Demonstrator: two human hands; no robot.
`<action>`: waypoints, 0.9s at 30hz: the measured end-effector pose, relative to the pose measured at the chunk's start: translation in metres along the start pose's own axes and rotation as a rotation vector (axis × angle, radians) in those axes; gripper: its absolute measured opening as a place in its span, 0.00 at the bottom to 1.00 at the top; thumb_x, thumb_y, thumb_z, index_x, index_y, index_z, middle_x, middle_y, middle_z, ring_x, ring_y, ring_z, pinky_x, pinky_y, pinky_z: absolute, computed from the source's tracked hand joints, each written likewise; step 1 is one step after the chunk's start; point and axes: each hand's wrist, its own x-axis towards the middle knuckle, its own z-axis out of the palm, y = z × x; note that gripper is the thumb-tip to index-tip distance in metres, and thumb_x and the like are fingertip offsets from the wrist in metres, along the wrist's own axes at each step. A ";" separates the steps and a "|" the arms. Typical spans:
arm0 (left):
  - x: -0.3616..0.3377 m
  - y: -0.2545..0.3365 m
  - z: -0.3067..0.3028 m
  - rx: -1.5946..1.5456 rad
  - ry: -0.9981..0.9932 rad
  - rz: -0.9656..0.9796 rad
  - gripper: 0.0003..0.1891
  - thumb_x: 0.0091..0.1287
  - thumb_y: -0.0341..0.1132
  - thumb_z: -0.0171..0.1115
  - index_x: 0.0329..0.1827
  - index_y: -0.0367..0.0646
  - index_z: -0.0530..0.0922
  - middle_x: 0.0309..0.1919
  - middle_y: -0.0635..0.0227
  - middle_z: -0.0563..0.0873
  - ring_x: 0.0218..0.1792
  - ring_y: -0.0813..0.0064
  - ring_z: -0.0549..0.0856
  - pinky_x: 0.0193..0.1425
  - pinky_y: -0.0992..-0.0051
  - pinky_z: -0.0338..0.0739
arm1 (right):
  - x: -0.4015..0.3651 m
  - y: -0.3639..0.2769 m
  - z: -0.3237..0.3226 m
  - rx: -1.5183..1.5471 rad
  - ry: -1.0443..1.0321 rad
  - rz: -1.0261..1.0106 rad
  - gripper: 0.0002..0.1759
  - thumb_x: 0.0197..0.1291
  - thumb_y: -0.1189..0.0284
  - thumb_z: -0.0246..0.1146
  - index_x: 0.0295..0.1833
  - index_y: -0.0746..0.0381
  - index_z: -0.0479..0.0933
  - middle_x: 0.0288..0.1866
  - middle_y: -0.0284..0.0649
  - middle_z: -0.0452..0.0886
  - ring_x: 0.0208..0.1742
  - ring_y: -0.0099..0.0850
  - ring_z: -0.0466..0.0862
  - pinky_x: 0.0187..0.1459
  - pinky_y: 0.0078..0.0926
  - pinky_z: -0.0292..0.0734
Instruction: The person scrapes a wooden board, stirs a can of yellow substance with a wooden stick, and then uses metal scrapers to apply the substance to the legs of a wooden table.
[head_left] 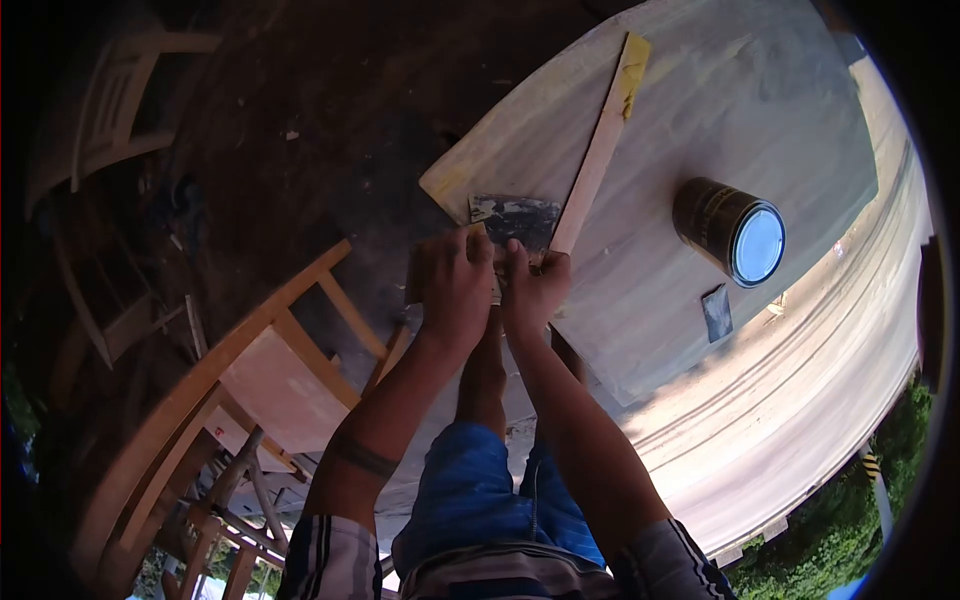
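My left hand [458, 290] is closed round a thin brown sheet [424, 268], which looks like sandpaper and sticks out past the knuckles on the left. Close beside it, my right hand [535, 292] has its fingers curled and its thumb pressed at the sheet's near part between the hands; the fingers hide much of it. Just beyond the thumbs is a dark, flat scraper blade [515, 218] smeared with whitish filler, at the board's edge. A long wooden stick [597, 170], yellow paste on its far end, runs down to my right hand.
The grey, smeared board [770, 110] extends ahead and right. On it are a dark tin [705, 215] with a pale blue end and a small dark flat piece [717, 313]. Wooden chair frames [285, 310] crowd the left. Sunlit ground [810, 340] lies beyond the board.
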 end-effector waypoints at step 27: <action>0.001 0.001 0.004 0.197 -0.057 0.102 0.15 0.63 0.30 0.57 0.53 0.38 0.76 0.48 0.54 0.75 0.51 0.54 0.76 0.54 0.60 0.71 | 0.013 -0.020 -0.013 -0.448 -0.249 -0.017 0.23 0.46 0.64 0.74 0.35 0.73 0.75 0.28 0.63 0.80 0.36 0.60 0.82 0.38 0.48 0.77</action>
